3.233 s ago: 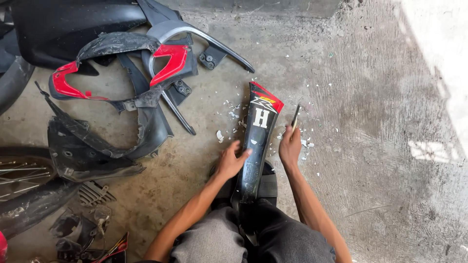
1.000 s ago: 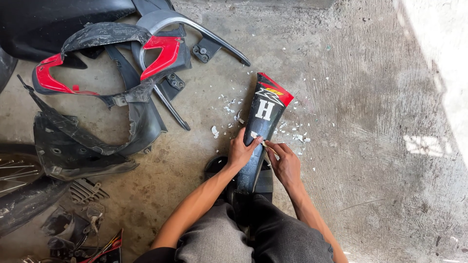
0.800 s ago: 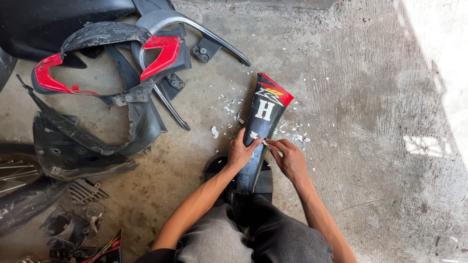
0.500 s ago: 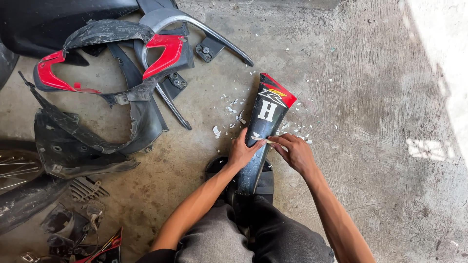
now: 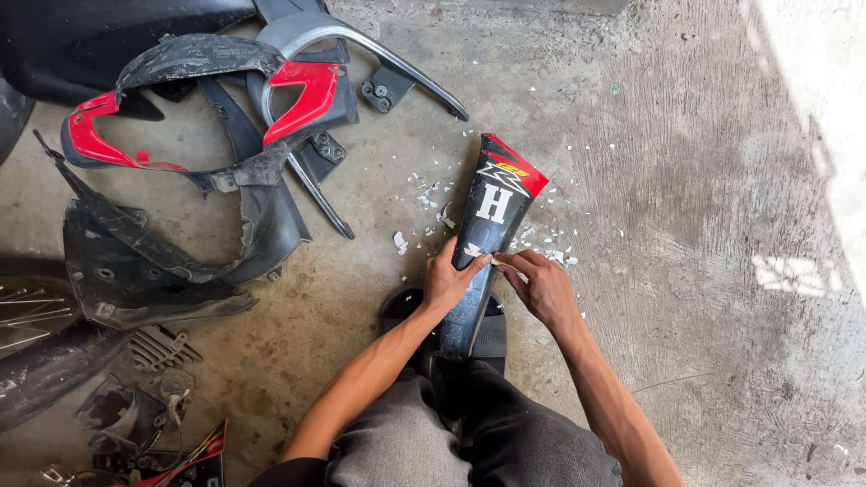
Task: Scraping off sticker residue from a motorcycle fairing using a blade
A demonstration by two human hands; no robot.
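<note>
Item one, as I see it from the head camera: a long black motorcycle fairing panel (image 5: pixel 483 248) with a red tip and white decals, lying lengthwise on the concrete floor (image 5: pixel 686 180), its near end resting over a black sandal (image 5: pixel 492 334) between my knees. My left hand (image 5: pixel 448 281) lies against the panel's left edge at mid-length, fingers curled over the rim and gripping it. My right hand (image 5: pixel 541 287) sits just beside the panel's right edge, its fingers (image 5: pixel 511 261) pinched together on a small white sticker scrap (image 5: pixel 490 261) at the panel's face; thumb and forefinger are clenched on it, the rest loosely bent. Item two: white sticker flakes (image 5: pixel 424 200) scattered on the floor around the panel's far half, thickest to its left and right. Item three: a heap of black and red bodywork pieces (image 5: pixel 207 180), upper left, well apart from the panel, with a grey curved grab rail (image 5: pixel 361 45) lying across its top. Item four: a spoked wheel (image 5: pixel 27 307) at the left edge, partly cut off. Item five: small dark plastic fragments (image 5: pixel 135 406), lower left. Grey trousers (image 5: pixel 406 446) fill the bottom centre.
</note>
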